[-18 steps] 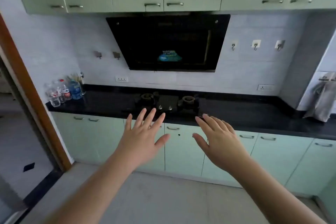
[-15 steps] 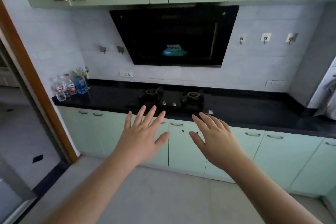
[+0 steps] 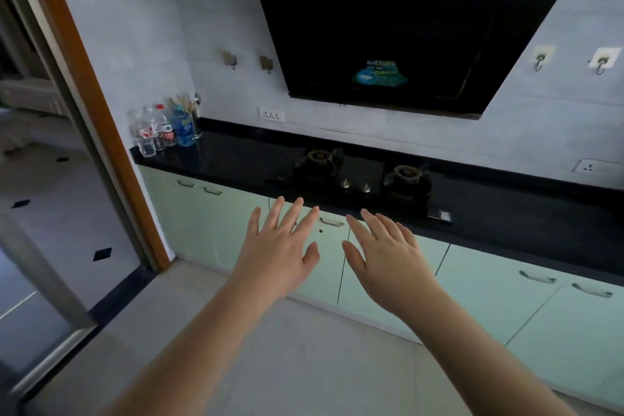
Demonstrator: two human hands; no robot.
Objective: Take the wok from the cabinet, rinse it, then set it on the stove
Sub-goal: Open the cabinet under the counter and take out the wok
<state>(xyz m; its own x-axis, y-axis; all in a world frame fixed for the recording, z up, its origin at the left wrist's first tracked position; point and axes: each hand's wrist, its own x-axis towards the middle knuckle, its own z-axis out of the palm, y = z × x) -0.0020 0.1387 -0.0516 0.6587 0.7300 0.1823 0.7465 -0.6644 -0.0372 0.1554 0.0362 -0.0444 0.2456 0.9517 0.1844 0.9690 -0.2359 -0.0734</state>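
1. Pale green lower cabinet doors (image 3: 314, 257) with small metal pull handles (image 3: 331, 221) run under the black stone countertop (image 3: 506, 213); all that I can see are closed, so the wok is not in view and I judge it sits behind one of them.
2. My left hand (image 3: 280, 246) and right hand (image 3: 388, 253) hang in the air in front of those doors, palms down, fingers spread, side by side but not touching each other, and gripping nothing.
3. Set into the countertop is the black glass two-burner gas stove (image 3: 361, 172), both burners bare, with a slanted black glass range hood (image 3: 398, 37) on the wall above.
4. No sink shows from here, so I cannot say where the rinse will happen.
5. Handling, as a guess only: a wok is rigid metal, probably fairly heavy and weighted toward its bowl, so I would take it by the handle and steady the far rim with my other hand.
6. Once rinsed it will be slippery, so a full wrap of the fingers would be safer than a pinch.
7. Clear plastic bottles (image 3: 155, 132) stand at the counter's left end, well apart from the stove.
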